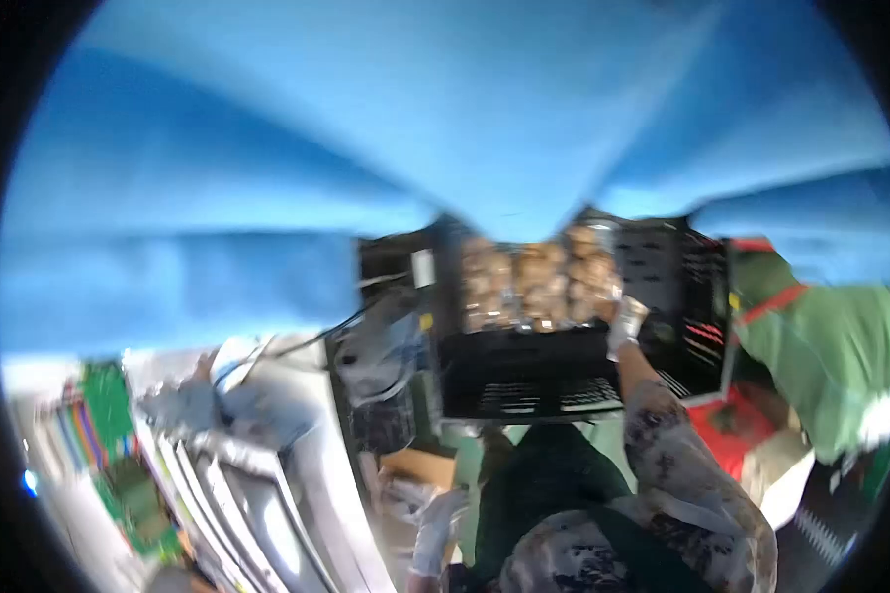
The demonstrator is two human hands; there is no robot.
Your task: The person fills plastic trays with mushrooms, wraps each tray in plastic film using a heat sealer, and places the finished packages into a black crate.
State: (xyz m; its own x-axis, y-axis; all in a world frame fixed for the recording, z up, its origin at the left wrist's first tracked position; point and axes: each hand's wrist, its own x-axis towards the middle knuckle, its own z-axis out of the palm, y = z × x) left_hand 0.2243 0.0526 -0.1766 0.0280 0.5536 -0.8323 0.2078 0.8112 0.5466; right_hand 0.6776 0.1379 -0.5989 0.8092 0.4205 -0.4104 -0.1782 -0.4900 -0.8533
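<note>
My right hand, in a white glove, reaches into a black plastic crate. Its fingers look closed on the near right corner of a clear pack of brown, roundish pieces, though blur softens them. Two similar packs, a middle pack and a left pack, lie beside it in a row. What the brown pieces are, I cannot make out. My left hand, also gloved, hangs low at my left side near a cardboard box; its fingers are smeared and nothing shows clearly in them.
Blue sheeting spans the space beyond the crate. A person in a green garment is close on the right, near a red item. At left are a grey machine with a cable and pale metal rails.
</note>
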